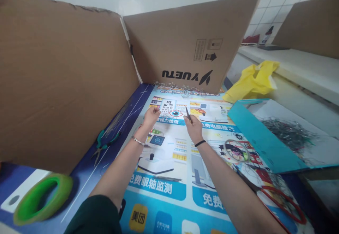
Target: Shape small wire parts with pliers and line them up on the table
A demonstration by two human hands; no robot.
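Note:
Over the printed poster, my left hand is closed in a pinch, and whatever lies between its fingertips is too small to make out. My right hand, a little way to the right, is closed around a slim dark pointed tool whose tip points up and away; its exact kind is unclear. The two hands are apart. Left of my left forearm lie pliers with teal handles, jaws toward me, beside a bundle of thin wires. A coil of wire rests right of my right forearm.
Cardboard panels stand at the left and back. A green tape roll lies front left, red-handled scissors front right. The blue box at right holds wire scraps. Behind it sits a yellow plastic bag.

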